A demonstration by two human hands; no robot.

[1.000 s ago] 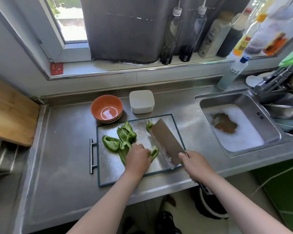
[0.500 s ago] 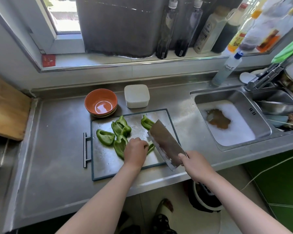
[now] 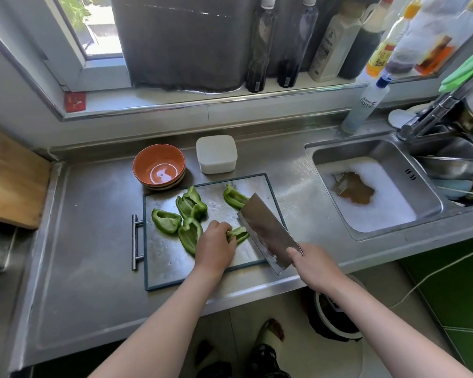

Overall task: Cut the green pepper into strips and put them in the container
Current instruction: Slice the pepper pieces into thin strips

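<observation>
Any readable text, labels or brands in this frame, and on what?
"home": white bottle with blue cap, beside the sink; the smaller word above it is blurred.
Cream bottle, yellow-orange bottle and red sticker on the windowsill: print too blurred to read.

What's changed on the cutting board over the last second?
Little. The cleaver in the right hand edged slightly right, showing more of the pepper piece that the left hand holds and of the far piece. Nothing was picked up or released. The other pepper pieces, cutting board, bowl and container stayed put.
</observation>
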